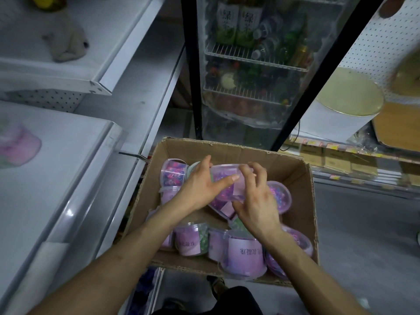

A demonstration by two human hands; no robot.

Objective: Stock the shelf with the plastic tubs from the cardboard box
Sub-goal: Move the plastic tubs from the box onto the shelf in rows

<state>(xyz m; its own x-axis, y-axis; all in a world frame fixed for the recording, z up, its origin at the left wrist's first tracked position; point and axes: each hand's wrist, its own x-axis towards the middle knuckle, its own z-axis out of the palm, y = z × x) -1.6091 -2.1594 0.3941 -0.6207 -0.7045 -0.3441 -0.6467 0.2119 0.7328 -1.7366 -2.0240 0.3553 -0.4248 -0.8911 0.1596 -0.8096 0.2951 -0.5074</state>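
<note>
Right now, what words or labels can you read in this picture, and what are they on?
"绿": on the two green bottles in the fridge; the character below it is blurred.
"凝珠", upside down, probably: on the purple label of the nearest tub; the rest is blurred.
Held tub: label blurred.
Price tags at right: too small to read.

Upper middle of the frame, inside the glass-door fridge (191,64), two green bottles with white labels (227,23) each show the character 绿. Lower middle, a clear plastic tub with a purple label (244,253) carries upside-down Chinese characters, too blurred to read.
</note>
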